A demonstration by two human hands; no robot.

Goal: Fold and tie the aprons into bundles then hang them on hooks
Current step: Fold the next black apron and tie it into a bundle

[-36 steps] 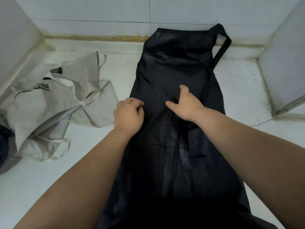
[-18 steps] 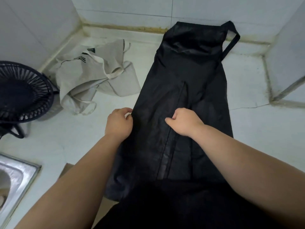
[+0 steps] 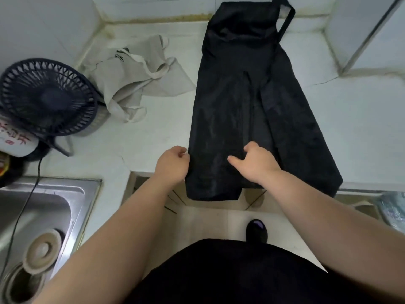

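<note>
Long black glossy apron (image 3: pixel 241 106) flat on white surface (image 3: pixel 153 139). Step, likely: lengthwise fold. Left hand (image 3: pixel 173 163) pinches left edge; right hand (image 3: pixel 255 163) on cloth, grip unclear. Next: carry edge across evenly.

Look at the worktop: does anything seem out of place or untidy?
The beige apron lies crumpled in a heap beside the fan, not spread flat. The black apron lies flat, but its near end hangs over the counter edge. A crack runs across the counter to its right.
</note>
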